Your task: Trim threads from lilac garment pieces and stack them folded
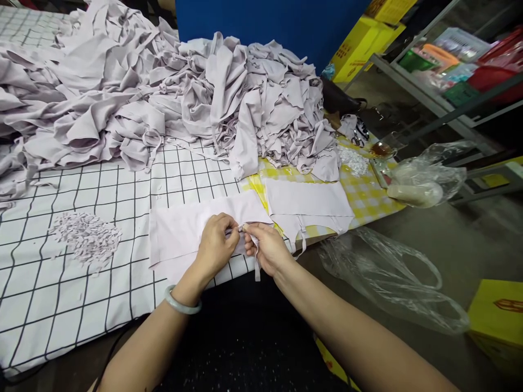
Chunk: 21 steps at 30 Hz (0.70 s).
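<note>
Close together at the table's front edge, both hands pinch one pale lilac cloth piece (180, 234). My left hand (218, 239) has thumb and fingers closed on its edge. Fingertips of my right hand (263, 242) meet it there, gripping the same cloth near a narrow strap (257, 264) that hangs down. What lies exactly between the fingertips is too small to tell. Just right of the hands lies a second flat cloth piece (308, 201) with thin straps over the edge. A heap of small cut scraps (87, 237) sits on the left.
A large pile of lilac garments (229, 92) covers the back of the checked table (122, 188). Right of it are white bits (352, 160), scissors (359, 133) and a clear bag (429, 174). Another plastic bag (384, 272) hangs beside the table. Shelving (429, 87) and yellow boxes (355, 49) stand beyond.
</note>
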### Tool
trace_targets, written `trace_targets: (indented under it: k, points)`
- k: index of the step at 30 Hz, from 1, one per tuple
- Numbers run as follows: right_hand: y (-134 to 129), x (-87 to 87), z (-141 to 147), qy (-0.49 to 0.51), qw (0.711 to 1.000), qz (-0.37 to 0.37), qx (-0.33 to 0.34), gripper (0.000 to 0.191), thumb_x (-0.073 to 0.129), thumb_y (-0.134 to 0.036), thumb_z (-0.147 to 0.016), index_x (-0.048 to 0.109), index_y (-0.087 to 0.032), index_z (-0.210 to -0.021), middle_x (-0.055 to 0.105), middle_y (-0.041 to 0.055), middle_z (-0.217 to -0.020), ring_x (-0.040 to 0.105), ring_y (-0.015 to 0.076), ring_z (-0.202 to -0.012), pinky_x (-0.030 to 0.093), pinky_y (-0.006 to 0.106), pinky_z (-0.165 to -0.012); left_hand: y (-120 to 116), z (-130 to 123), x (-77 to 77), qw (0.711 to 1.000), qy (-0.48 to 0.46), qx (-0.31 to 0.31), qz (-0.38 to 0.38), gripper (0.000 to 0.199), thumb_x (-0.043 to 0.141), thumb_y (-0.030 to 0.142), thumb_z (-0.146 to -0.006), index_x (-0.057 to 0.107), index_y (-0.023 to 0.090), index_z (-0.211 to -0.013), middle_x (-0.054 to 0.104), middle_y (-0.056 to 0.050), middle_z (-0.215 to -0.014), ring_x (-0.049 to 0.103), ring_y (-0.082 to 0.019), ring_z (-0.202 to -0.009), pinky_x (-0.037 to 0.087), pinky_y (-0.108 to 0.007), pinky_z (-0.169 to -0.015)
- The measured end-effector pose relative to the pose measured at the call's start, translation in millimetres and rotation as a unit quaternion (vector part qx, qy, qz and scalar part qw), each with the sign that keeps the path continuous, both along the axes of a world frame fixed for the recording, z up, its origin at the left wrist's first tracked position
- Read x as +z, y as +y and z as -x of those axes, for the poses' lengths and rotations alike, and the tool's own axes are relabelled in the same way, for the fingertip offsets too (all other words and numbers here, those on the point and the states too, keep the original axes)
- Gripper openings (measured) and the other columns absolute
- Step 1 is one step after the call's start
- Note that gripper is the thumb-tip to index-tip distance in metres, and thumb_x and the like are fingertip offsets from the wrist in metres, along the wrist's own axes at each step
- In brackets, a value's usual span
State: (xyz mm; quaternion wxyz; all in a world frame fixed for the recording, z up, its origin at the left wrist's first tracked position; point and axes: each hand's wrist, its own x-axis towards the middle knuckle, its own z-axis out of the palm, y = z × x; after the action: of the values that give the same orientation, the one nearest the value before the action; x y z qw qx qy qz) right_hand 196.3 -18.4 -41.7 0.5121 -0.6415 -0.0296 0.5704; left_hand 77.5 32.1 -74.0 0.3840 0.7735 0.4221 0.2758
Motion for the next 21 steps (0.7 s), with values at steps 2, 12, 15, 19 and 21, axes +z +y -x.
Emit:
trace_targets:
  k: [2,12,15,19,21]
  points:
    - [0.1,0.4,-0.6,-0.005,1.0,0.002,0.001,0.012,0.07,-0.018,-0.073,0.058,-0.017,-0.068,0.055,-0.0047,-0.048,0.048,0.0072,-0.038,0.04,0.017,-0.034,0.1,0.2,0.0,1.0,0.002,-0.001,-0.002,0.013,0.053,0.011,-0.083,0.056,0.021,-0.074,0.065,-0.004,-0.081,0.058,-0.021,-0.082,0.047,-0.037,-0.078]
    - [-3.7,-5.4,0.2,-0.017,0.997,-0.021,0.073,0.021,0.074,-0.029,-0.073,0.057,-0.017,-0.068,0.054,-0.0057,-0.05,0.047,0.0068,-0.039,0.035,0.017,-0.035,-0.5,-2.3,-0.7,1.0,0.008,0.011,0.006,0.013,0.057,0.012,-0.084,0.058,0.019,-0.074,0.065,-0.003,-0.081,0.057,-0.021,-0.081,0.046,-0.036,-0.079]
    - [-14.9,3.4,-6.8,0.003,0.992,-0.004,0.125,0.022,0.071,-0.035,-0.078,0.058,-0.017,-0.076,0.056,-0.0045,-0.054,0.048,0.0081,-0.042,0.037,0.02,-0.039,-1.0,-0.7,-1.5,1.0,0.018,-0.001,-0.01,0.013,0.056,0.012,-0.086,0.06,0.019,-0.076,0.066,-0.005,-0.083,0.057,-0.021,-0.083,0.047,-0.038,-0.081]
    - [-61.4,19.2,-14.8,-0.082,0.974,-0.023,0.212,0.036,0.069,-0.045,-0.084,0.06,-0.019,-0.107,0.062,-0.0039,-0.061,0.056,0.0127,-0.055,0.045,0.025,-0.057,-2.7,7.7,-0.9,0.998,0.012,-0.05,-0.023,0.018,0.055,0.008,-0.082,0.066,0.018,-0.092,0.069,-0.007,-0.1,0.059,-0.024,-0.098,0.049,-0.041,-0.091]
    - [-91.3,17.9,-14.0,-0.16,0.96,-0.037,0.226,0.041,0.067,-0.045,-0.087,0.057,-0.021,-0.118,0.061,-0.0046,-0.063,0.058,0.0148,-0.065,0.046,0.028,-0.068,-3.1,10.6,-1.0,0.998,0.006,-0.064,-0.022,0.024,0.054,0.007,-0.081,0.067,0.018,-0.097,0.069,-0.007,-0.108,0.059,-0.024,-0.105,0.049,-0.042,-0.096]
